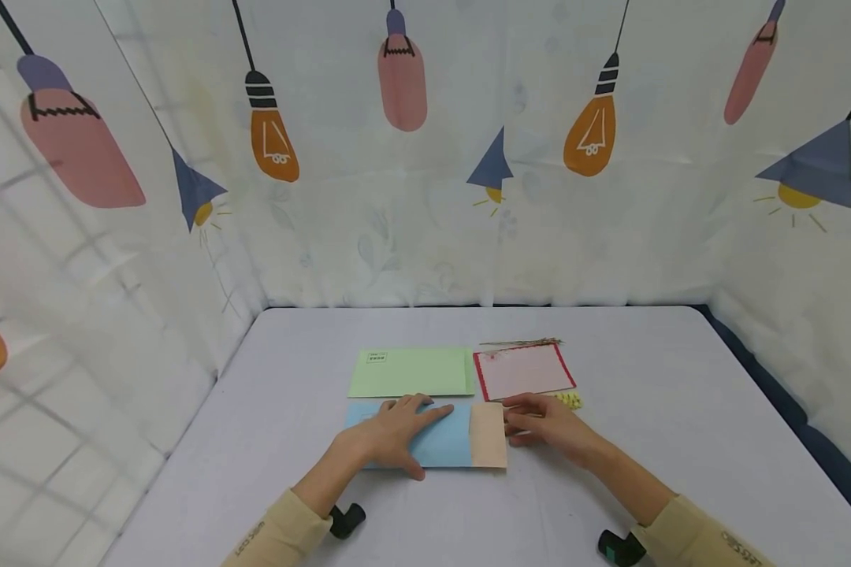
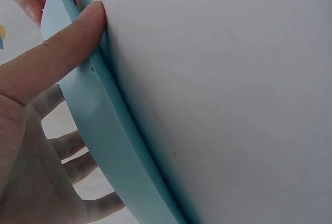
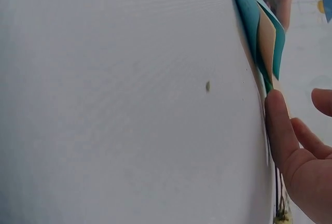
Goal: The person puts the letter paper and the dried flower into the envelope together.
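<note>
A light blue envelope (image 1: pixel 443 449) lies on the table with a beige card (image 1: pixel 488 437) projecting from its right end. My left hand (image 1: pixel 397 431) rests spread across the envelope, thumb at the near edge. In the left wrist view the thumb (image 2: pixel 78 37) lies over the envelope's edge and the fingers reach beyond it. At the card's outer end is my right hand (image 1: pixel 549 425), fingers loosely bent, with a fingertip right at the card's end in the right wrist view. There the envelope's mouth (image 3: pixel 280 32) gapes around the beige card. The card's inner part is hidden inside the envelope.
Behind the blue envelope lies a green envelope (image 1: pixel 414 374) with a small printed mark. Beside it are a pale pink card (image 1: pixel 525 372) with a red border, thin dried stems (image 1: pixel 532 342) along its top, and small yellow flowers (image 1: pixel 570 400) near my right hand.
</note>
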The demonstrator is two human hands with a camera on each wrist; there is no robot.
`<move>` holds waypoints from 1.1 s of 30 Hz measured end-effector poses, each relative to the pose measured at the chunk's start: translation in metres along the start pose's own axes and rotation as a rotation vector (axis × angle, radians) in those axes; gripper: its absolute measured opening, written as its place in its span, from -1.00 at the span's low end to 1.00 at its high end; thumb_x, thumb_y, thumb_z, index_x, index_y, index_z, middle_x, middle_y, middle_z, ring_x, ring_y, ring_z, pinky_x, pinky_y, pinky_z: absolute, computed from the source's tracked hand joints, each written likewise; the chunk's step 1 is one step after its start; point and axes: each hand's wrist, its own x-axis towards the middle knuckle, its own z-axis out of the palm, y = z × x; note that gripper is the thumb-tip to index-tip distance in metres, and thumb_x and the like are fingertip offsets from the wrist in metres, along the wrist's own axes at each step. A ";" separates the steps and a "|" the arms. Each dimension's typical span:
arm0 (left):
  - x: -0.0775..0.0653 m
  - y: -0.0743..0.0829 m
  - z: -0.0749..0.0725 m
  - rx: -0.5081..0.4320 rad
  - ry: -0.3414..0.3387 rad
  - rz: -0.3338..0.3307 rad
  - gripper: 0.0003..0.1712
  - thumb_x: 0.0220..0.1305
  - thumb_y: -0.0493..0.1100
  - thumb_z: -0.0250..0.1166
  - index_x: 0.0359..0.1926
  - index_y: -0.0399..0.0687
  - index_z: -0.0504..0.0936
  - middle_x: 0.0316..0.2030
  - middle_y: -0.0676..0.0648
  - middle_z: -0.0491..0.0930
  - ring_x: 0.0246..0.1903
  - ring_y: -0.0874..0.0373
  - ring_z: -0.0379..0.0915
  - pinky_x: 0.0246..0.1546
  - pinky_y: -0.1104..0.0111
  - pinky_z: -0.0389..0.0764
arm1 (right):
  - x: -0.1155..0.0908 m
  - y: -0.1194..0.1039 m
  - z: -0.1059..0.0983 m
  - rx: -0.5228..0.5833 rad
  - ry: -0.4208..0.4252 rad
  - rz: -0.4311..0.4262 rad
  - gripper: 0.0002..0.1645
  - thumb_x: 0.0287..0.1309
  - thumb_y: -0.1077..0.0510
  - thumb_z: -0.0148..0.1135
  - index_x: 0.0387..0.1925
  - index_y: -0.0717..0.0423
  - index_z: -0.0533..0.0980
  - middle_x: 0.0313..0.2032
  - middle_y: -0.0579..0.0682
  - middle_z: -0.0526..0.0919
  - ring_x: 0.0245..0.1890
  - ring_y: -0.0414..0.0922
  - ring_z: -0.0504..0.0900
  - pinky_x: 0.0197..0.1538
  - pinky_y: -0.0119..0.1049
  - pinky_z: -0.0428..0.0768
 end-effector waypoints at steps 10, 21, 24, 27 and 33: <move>0.000 0.003 0.001 -0.019 -0.018 0.004 0.22 0.00 0.14 0.65 0.61 0.31 0.15 0.45 -0.09 0.20 0.41 -0.07 0.13 0.37 -0.15 0.14 | -0.001 -0.003 0.005 -0.012 0.000 -0.003 -0.42 0.41 0.13 0.30 0.31 0.37 0.41 0.07 0.20 0.61 0.02 0.07 0.67 0.07 -0.12 0.66; 0.001 0.002 -0.003 0.002 -0.024 -0.004 0.22 0.01 0.14 0.64 0.61 0.30 0.16 0.44 -0.08 0.20 0.40 -0.06 0.14 0.36 -0.15 0.14 | 0.006 -0.005 0.013 -0.016 0.013 -0.017 -0.44 0.41 0.10 0.31 0.29 0.33 0.44 0.12 0.19 0.58 0.06 0.08 0.66 0.12 -0.10 0.62; 0.001 0.002 -0.002 0.001 -0.025 -0.003 0.21 0.01 0.14 0.64 0.61 0.30 0.16 0.44 -0.07 0.20 0.40 -0.06 0.13 0.36 -0.15 0.14 | 0.006 -0.005 0.017 -0.019 0.024 -0.023 -0.42 0.40 0.10 0.31 0.30 0.33 0.43 0.11 0.20 0.58 0.06 0.07 0.66 0.11 -0.11 0.63; 0.001 0.002 -0.003 -0.001 -0.026 -0.003 0.21 0.01 0.14 0.64 0.61 0.30 0.16 0.44 -0.07 0.20 0.41 -0.06 0.12 0.36 -0.14 0.14 | 0.005 -0.007 0.021 -0.016 0.032 -0.032 -0.40 0.40 0.09 0.31 0.31 0.35 0.41 0.11 0.22 0.57 0.05 0.08 0.66 0.10 -0.09 0.64; 0.001 0.002 -0.004 -0.004 -0.032 -0.008 0.21 0.02 0.14 0.64 0.62 0.31 0.15 0.45 -0.07 0.19 0.42 -0.07 0.11 0.37 -0.14 0.14 | 0.005 -0.010 0.027 0.012 0.022 -0.043 -0.38 0.43 0.12 0.28 0.33 0.42 0.36 0.12 0.27 0.55 0.06 0.12 0.66 0.10 -0.05 0.64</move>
